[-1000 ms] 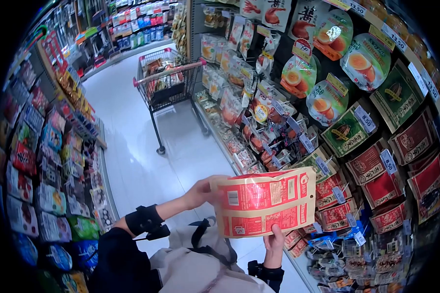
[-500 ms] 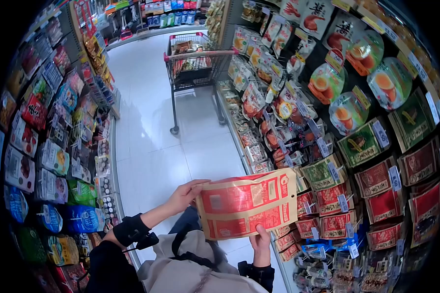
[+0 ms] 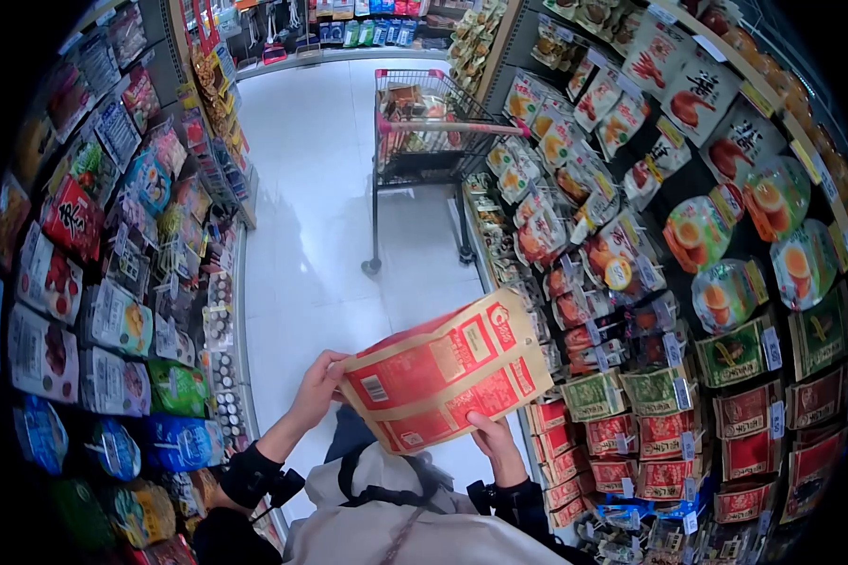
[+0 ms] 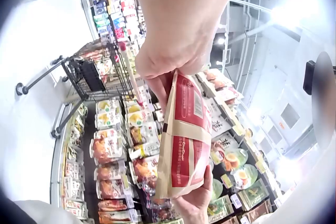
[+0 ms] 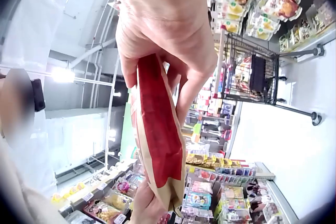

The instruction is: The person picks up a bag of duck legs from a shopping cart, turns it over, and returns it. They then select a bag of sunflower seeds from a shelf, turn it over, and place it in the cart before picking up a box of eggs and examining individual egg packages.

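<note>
A flat red and tan snack bag (image 3: pixel 433 372), printed side with barcode up, is held in front of the body by both hands. At its left end the left hand (image 3: pixel 316 388) grips the edge, with part of the fingers hidden behind it. My right hand (image 3: pixel 497 444) pinches the lower right edge, its thumb on the printed face. From the left wrist, the bag (image 4: pixel 186 134) appears side-on below the left hand (image 4: pixel 170 50). The right wrist view shows the bag's red folded side (image 5: pixel 160 124) between the right hand (image 5: pixel 165 45) and the left hand (image 5: pixel 147 203).
A shopping cart (image 3: pixel 429 141) with goods in it stands ahead in the aisle. Hanging packets (image 3: pixel 664 424) and vacuum-packed foods fill the right shelves. More bagged snacks (image 3: pixel 42 348) line the left side. White floor (image 3: pixel 301 235) runs between them.
The head view has turned, so the cart and shelves sit farther right. The bag has tilted, its right end now higher. Both hands keep their hold on it.
</note>
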Available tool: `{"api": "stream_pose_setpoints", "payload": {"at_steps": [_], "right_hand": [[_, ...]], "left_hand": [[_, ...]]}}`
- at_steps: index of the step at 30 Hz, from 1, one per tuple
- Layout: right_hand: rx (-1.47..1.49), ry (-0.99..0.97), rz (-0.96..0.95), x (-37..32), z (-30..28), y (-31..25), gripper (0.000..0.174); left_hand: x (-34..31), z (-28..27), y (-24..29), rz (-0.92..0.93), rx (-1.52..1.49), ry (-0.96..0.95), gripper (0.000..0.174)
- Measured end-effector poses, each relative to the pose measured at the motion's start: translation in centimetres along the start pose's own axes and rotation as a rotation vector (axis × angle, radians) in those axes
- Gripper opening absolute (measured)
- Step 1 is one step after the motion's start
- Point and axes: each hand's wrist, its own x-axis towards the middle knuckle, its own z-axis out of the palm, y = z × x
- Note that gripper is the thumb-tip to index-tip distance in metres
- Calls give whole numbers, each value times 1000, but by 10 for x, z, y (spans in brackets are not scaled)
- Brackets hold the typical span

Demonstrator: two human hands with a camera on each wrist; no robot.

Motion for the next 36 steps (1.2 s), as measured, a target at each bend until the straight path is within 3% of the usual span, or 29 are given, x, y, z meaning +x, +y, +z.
{"api": "stream_pose_setpoints", "payload": {"at_steps": [6,13,23,28,36], "right_hand": [[-153,-43,53,111,79,29,59],[-148,-56,160,185,128,39,58],[-38,-79,208,279,127,42,59],[-257,-125,123,349,127,5,61],[-308,-117,-17,449,113,-70,63]], "left_hand": [[38,-113,27,19,-70,94,21],[74,-187,36,-9,-123,143,17],[137,-232,43,-4,-120,244,21],[210,-244,79,97,-136,229,24],[345,-234,149,242,-134,40,37]]}}
